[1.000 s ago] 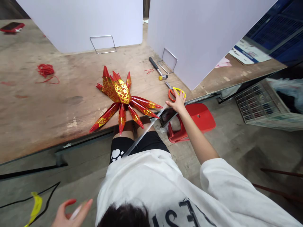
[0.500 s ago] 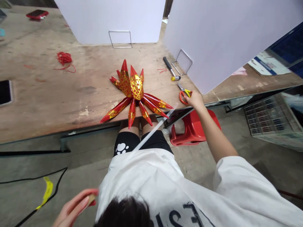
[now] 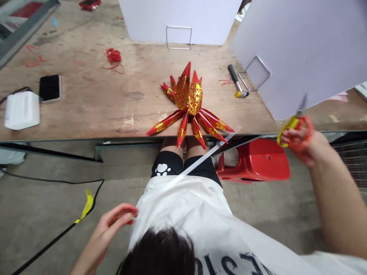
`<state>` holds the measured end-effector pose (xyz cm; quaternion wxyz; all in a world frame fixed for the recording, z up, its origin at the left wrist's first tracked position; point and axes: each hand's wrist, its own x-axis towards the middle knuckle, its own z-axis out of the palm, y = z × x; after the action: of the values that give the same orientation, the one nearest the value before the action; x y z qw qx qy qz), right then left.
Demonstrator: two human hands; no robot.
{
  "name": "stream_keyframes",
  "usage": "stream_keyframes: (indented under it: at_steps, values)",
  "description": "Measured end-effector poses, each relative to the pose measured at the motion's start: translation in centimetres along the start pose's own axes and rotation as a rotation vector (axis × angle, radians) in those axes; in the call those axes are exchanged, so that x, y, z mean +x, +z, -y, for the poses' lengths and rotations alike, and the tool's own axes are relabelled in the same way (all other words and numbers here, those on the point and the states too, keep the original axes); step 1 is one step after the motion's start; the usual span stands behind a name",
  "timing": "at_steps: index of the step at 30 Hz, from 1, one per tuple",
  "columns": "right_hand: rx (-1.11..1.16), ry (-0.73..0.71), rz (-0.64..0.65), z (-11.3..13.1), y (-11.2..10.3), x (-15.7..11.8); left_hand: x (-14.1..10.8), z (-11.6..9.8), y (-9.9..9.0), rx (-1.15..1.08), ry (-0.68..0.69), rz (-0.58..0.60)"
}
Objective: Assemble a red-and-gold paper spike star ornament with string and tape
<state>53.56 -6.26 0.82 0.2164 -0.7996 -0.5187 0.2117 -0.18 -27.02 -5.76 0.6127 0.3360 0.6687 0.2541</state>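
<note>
My right hand (image 3: 304,139) is closed around scissors (image 3: 293,129) with yellow and orange handles, lifted off the table's right front, blades pointing up and slightly blurred. Low on the left, beside the white shirt, my left hand (image 3: 116,221) pinches a small tan piece (image 3: 131,217), mostly hidden by the fingers. A red and gold foil ornament (image 3: 195,101) with several pointed arms rests at the table's front edge, its front tips jutting past it. From that edge a whitish translucent strip (image 3: 202,159) slants down across the lap; its lower end is lost against the shirt.
On the wooden table (image 3: 137,110) lie a red string bundle (image 3: 114,56), a phone (image 3: 50,88), a white box (image 3: 22,110) and a black-handled hammer (image 3: 236,80). White panels (image 3: 183,19) on wire stands (image 3: 254,74) rise behind. A red stool (image 3: 258,160) is under the table.
My right hand has raised the scissors off the table and carried them right. My left hand has come slightly up and right in view. The view has shifted left.
</note>
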Motion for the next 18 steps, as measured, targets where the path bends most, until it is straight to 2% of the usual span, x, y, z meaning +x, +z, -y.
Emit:
stream_keyframes:
  at_steps: [1, 2, 3, 4, 6, 7, 8, 11, 13, 15, 18]
  values:
    - [0.274, 0.030, 0.090, 0.1, 0.8, -2.8, 0.0, 0.1, 0.0, -0.021, 0.008, 0.001]
    - [0.483, 0.097, 0.278, 0.3, 1.9, -5.8, -0.1, 0.1, 0.0, -0.050, 0.022, 0.004]
    - [0.593, 0.174, 0.456, 0.8, 3.2, -8.9, -0.2, 0.2, 0.0, -0.081, 0.040, 0.009]
    - [0.654, 0.227, 0.679, 1.3, 4.5, -11.8, -0.3, 0.3, -0.1, -0.101, 0.060, 0.024]
    - [0.721, 0.172, 1.067, 2.9, 7.0, -16.8, -0.6, 0.4, -0.2, -0.083, 0.113, 0.078]
    - [0.695, 0.116, 1.212, 3.8, 8.0, -18.5, -0.7, 0.5, -0.3, -0.044, 0.144, 0.115]
    - [0.624, 0.059, 1.302, 4.8, 8.6, -19.7, -0.8, 0.4, -0.4, 0.011, 0.172, 0.150]
    - [0.389, -0.122, 1.490, 7.5, 9.5, -20.8, -1.1, 0.2, -0.5, 0.168, 0.242, 0.208]
    - [0.264, -0.164, 1.563, 9.0, 9.7, -20.7, -1.1, 0.0, -0.4, 0.191, 0.278, 0.227]
    - [0.185, -0.165, 1.590, 10.1, 9.9, -20.8, -1.1, -0.2, -0.3, 0.171, 0.323, 0.240]
    - [0.191, -0.186, 1.571, 11.4, 10.4, -21.5, -1.0, -0.5, -0.3, 0.136, 0.383, 0.219]
